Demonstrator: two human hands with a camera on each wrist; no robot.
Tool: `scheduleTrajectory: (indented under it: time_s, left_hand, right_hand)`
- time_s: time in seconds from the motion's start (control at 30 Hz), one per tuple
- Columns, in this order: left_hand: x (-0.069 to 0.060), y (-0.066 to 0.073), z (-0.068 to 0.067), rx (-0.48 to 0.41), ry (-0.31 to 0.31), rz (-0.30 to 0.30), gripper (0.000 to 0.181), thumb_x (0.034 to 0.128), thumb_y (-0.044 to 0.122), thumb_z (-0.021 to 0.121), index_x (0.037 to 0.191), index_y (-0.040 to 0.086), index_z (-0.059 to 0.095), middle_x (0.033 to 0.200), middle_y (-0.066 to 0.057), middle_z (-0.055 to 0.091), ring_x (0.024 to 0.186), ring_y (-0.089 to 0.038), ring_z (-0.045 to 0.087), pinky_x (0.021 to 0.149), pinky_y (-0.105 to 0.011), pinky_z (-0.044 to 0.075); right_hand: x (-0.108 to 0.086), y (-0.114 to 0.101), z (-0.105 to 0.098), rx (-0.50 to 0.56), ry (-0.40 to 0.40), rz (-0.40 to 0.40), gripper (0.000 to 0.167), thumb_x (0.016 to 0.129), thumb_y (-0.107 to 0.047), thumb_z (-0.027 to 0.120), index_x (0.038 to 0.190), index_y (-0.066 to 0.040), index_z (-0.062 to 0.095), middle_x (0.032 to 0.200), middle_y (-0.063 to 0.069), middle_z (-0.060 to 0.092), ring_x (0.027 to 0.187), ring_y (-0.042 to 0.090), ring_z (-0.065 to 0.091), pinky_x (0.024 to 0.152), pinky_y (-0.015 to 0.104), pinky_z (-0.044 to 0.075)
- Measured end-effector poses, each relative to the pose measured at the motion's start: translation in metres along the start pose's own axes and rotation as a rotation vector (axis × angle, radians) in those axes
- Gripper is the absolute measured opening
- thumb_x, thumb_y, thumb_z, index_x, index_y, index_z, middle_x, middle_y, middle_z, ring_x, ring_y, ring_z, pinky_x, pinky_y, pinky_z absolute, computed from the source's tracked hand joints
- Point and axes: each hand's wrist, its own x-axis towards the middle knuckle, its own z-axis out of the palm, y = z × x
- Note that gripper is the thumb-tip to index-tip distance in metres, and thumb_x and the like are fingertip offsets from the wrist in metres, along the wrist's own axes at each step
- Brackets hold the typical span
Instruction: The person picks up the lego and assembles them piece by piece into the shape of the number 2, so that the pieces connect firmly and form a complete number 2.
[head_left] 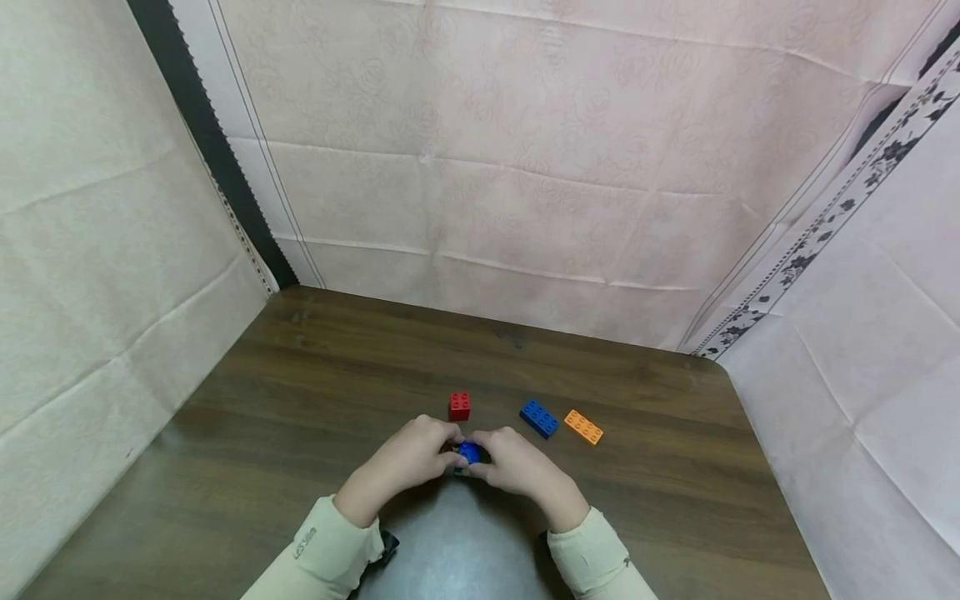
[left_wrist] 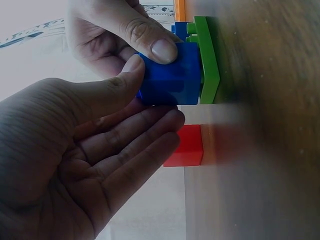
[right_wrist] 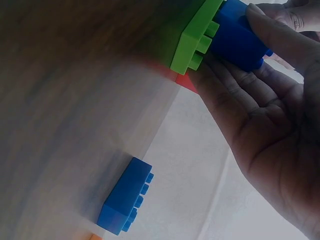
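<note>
At the middle of the table, both hands meet around a blue toy brick point(left_wrist: 170, 75) seated on a flat green brick plate point(left_wrist: 209, 65). My left hand point(head_left: 416, 452) holds the blue brick between its thumb and fairly straight fingers. From the other side my right hand point(head_left: 521, 467) pinches the same brick, its thumb lying on the near face. The green plate's studs stick out past the blue brick in the right wrist view. How firmly the two pieces fit together is hard to tell.
Just beyond the hands stands a red brick point(head_left: 459, 407). To the right lie a second blue brick point(head_left: 539, 418) and a flat orange brick point(head_left: 583, 427). Pale cloth point(head_left: 480, 208) hangs behind the dark wooden table point(head_left: 337, 358) and along both sides.
</note>
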Motion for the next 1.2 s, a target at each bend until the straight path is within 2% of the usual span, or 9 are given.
scheduleTrajectory:
  time_s: [1.2]
  left_hand:
    - [-0.0004, -0.0012, 0.0000, 0.015, 0.023, 0.004, 0.016, 0.0894, 0.023, 0.078, 0.098, 0.011, 0.075, 0.091, 0.002, 0.072, 0.072, -0.002, 0.057, 0.066, -0.025, 0.051]
  right_hand:
    - [0.0020, -0.0020, 0.0002, -0.003, -0.013, 0.025, 0.017, 0.093, -0.020, 0.074, 0.105, -0.010, 0.068, 0.076, -0.007, 0.058, 0.059, 0.003, 0.044, 0.054, 0.019, 0.038]
